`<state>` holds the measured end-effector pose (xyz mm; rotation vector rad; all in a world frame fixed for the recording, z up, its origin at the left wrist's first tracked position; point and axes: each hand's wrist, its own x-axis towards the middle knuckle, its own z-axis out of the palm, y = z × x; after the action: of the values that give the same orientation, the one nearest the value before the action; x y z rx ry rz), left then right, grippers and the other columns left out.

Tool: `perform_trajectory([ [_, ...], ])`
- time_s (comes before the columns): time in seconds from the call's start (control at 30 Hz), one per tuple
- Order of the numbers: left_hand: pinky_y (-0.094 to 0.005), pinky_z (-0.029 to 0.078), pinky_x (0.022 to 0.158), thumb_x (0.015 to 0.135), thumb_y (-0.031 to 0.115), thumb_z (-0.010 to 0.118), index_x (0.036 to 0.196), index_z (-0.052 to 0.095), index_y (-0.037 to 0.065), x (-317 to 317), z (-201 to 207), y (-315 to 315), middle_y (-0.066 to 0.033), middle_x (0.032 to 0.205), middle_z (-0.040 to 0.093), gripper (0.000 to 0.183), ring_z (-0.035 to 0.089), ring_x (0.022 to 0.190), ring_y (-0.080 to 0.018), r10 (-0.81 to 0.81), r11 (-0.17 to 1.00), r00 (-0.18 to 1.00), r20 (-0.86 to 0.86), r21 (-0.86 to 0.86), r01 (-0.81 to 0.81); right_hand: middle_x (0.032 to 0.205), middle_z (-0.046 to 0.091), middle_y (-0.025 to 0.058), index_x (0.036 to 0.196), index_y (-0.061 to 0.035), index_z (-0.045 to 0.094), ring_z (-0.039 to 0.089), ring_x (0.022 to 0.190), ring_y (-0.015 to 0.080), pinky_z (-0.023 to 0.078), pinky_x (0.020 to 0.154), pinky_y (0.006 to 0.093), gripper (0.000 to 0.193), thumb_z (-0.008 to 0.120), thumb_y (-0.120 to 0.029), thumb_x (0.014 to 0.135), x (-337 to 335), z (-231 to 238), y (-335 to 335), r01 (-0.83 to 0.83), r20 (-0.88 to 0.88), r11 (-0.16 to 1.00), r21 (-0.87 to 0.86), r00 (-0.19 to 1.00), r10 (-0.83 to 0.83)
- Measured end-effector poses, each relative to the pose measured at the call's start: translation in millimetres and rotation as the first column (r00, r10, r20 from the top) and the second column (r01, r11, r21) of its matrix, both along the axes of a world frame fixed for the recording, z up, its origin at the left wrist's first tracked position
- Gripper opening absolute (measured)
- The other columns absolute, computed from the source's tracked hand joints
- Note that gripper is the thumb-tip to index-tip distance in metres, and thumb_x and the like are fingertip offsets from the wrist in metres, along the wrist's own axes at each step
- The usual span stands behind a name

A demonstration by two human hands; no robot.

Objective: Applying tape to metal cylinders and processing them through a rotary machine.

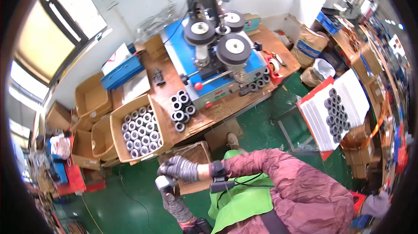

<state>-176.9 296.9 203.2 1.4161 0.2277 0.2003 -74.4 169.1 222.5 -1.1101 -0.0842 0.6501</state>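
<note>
My two hands, in grey striped knit gloves, come together over an open cardboard box (201,186) that stands low in front of the bench. My left hand (173,201) is closed round a small whitish piece (164,182), blurred and partly covered by fingers. My right hand (180,168) bends over the same piece from above, its fingers closed against it. Behind them on the bench, a shallow carton (114,123) holds rows of short grey tubular parts (141,132). Several dark tubular parts (180,105) are grouped beside the carton.
A blue-topped machine (174,55) with black rubber wheels (234,49) stands on the wooden bench (204,123). At left are a blue case (123,74) and empty cartons (92,95). On the right, a white stack (320,121) carries more tubular parts (336,116). A shoe (232,140) rests on the green floor.
</note>
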Motion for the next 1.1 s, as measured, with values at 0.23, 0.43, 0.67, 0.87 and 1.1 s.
perform_trajectory([
  [0.23, -0.0401, 0.049, 0.082, 0.086, 0.028, 0.052, 0.115, 0.047, -0.002, 20.1, -17.0, 17.9, -0.0123, 0.105, 0.056, 0.042, 0.055, 0.096, -0.0257, 0.063, 0.840, 0.978, -0.201, -0.518, -0.161, 0.071, 0.063, 0.0038, 0.090, -0.0060, 0.065, 0.056, 0.067, 0.0093, 0.047, 0.062, 0.0270, 0.027, 0.060, -0.032, 0.084, -1.6, -11.5, 15.0, -0.143, -0.097, 0.972, -0.186, 0.987, 0.126],
  [0.43, -0.0278, 0.049, 0.071, 0.075, 0.010, 0.060, 0.100, 0.053, -0.004, -40.2, -17.8, 116.1, -0.0098, 0.088, 0.057, 0.029, 0.055, 0.080, -0.0174, 0.575, 0.815, 0.689, -0.440, 0.232, -0.532, 0.079, 0.059, 0.0019, 0.094, -0.0084, 0.062, 0.055, 0.074, 0.0135, 0.046, 0.060, 0.0263, 0.019, 0.044, -0.014, 0.089, 47.8, -91.8, -31.6, 0.233, 0.705, 0.822, -0.520, 0.661, 0.259],
  [0.67, -0.0264, 0.047, 0.070, 0.073, 0.004, 0.067, 0.098, 0.053, -0.002, -156.9, -48.1, 197.6, -0.0051, 0.088, 0.057, 0.029, 0.054, 0.078, -0.0143, 0.786, 0.521, 0.608, -0.115, 0.653, -0.550, 0.091, 0.064, 0.0090, 0.111, -0.0042, 0.052, 0.048, 0.045, 0.0087, 0.042, 0.040, 0.0206, 0.048, 0.046, -0.045, 0.088, 66.9, -101.2, -95.2, 0.066, -0.273, 0.934, -0.351, 0.947, -0.170],
  [0.87, -0.0264, 0.046, 0.071, 0.068, 0.010, 0.071, 0.095, 0.062, 0.001, -111.8, -113.4, 117.8, -0.0043, 0.089, 0.062, 0.029, 0.056, 0.079, -0.0121, 0.604, 0.786, 0.655, -0.454, 0.477, -0.394, 0.079, 0.061, 0.0092, 0.107, -0.0030, 0.054, 0.053, 0.051, 0.0146, 0.044, 0.049, 0.0269, 0.045, 0.037, -0.042, 0.092, 44.6, -100.0, -55.4, -0.206, -0.211, 0.891, -0.405, 0.969, 0.129],
  [1.1, -0.0390, 0.050, 0.078, 0.076, 0.020, 0.063, 0.102, 0.055, -0.006, -37.2, -77.3, 49.5, -0.0147, 0.103, 0.057, 0.038, 0.059, 0.089, -0.0262, 0.302, 0.770, 0.837, -0.456, -0.402, -0.496, 0.067, 0.058, 0.0083, 0.092, -0.0030, 0.055, 0.053, 0.058, 0.0156, 0.044, 0.054, 0.0300, 0.034, 0.043, -0.035, 0.092, -1.0, -102.1, -19.0, -0.517, -0.211, 0.706, -0.485, 0.852, 0.479],
])
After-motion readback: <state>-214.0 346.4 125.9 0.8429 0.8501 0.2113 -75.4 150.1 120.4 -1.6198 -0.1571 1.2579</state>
